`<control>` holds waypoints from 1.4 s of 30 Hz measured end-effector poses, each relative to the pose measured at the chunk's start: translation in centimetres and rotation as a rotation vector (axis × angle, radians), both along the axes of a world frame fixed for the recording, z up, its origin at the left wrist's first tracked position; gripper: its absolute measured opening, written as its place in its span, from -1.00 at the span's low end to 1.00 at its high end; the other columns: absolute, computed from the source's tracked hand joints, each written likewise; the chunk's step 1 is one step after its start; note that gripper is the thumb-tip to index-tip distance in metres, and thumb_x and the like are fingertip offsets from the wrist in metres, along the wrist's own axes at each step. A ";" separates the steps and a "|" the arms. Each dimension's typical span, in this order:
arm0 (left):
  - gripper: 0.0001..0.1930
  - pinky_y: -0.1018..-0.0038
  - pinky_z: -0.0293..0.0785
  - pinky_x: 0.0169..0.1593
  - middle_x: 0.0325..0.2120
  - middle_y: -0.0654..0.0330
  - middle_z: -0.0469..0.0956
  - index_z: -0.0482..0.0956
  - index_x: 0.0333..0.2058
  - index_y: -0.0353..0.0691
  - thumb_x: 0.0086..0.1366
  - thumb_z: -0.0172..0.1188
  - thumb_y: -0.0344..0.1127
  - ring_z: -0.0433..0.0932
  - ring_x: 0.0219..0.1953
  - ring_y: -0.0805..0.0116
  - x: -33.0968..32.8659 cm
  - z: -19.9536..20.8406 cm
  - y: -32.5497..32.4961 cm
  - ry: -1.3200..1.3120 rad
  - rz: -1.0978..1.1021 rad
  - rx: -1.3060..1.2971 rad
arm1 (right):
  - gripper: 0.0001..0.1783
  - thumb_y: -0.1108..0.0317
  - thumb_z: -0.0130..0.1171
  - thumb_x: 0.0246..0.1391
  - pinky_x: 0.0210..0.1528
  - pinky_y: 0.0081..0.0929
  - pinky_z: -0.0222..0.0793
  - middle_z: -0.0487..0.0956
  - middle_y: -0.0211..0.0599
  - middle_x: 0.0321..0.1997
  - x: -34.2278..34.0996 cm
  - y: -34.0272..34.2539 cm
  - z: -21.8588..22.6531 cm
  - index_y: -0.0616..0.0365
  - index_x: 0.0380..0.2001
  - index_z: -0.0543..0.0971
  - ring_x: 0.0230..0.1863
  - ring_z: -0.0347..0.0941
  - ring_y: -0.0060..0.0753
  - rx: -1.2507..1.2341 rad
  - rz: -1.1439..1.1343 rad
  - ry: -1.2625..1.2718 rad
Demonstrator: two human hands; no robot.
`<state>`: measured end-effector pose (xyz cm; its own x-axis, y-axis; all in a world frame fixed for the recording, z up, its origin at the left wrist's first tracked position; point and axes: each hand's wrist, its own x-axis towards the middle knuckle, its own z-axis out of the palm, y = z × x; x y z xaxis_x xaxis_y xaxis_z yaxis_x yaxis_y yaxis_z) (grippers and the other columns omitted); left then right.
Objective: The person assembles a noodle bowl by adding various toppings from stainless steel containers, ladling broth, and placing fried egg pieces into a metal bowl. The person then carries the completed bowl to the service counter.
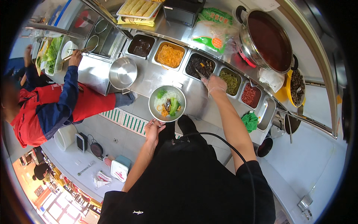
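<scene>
My left hand (153,130) grips the near edge of a small metal pan (151,108) in front of me. White noodles (169,95), green leaves (173,106) and orange and dark shreds lie in it. In a clear plastic glove, my right hand (217,85) is closed on metal tongs (203,74). Their tips reach into the counter's tray of dark shredded food (197,63), where an orange shred also shows; the exact grip of the tips is too small to make out.
Beside that tray sit trays of orange shreds (170,55), chopped green food (229,80) and red pieces (249,95). An empty metal pot (123,72) stands left. Behind are a large pot of red-brown liquid (268,41) and plastic bags (212,31). A co-worker (48,104) works at left.
</scene>
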<state>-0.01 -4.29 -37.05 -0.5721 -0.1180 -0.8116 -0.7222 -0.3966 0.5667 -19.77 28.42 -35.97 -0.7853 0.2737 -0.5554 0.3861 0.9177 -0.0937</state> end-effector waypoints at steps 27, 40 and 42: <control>-0.68 0.36 0.63 0.01 -0.23 0.20 0.64 0.55 -0.02 -0.36 0.25 0.07 -0.49 0.65 -0.12 0.35 -1.6 -0.8 3.0 0.006 -0.002 0.025 | -0.60 -0.04 0.26 0.25 -0.15 -0.26 0.44 0.67 -0.08 -0.33 7.7 3.2 2.8 0.06 -0.12 0.70 -0.34 0.54 -0.14 -0.477 -0.252 0.498; -0.77 0.40 0.64 -0.04 -0.30 0.23 0.63 0.61 -0.14 -0.31 0.25 0.07 -0.50 0.64 -0.20 0.40 -1.3 -2.0 3.5 0.055 0.036 0.038 | -0.68 0.20 0.27 0.31 -0.17 -0.47 0.36 0.57 -0.30 -0.37 10.2 2.0 6.8 0.28 -0.11 0.64 -0.32 0.36 -0.49 -0.627 -0.215 0.536; -0.78 0.42 0.66 -0.07 -0.32 0.23 0.63 0.61 -0.13 -0.33 0.27 0.07 -0.51 0.64 -0.22 0.42 -1.3 -2.6 3.7 0.071 0.060 0.056 | -0.68 0.22 0.29 0.30 -0.14 -0.47 0.38 0.59 -0.33 -0.33 11.6 2.1 8.9 0.29 -0.10 0.63 -0.29 0.40 -0.51 -0.611 -0.147 0.548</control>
<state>-1.30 -0.62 -39.68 -0.6214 -0.1098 -0.7757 -0.6549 -0.4706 0.5913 -8.21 30.48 -27.10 -0.9673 0.1691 -0.1889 0.2529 0.5881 -0.7683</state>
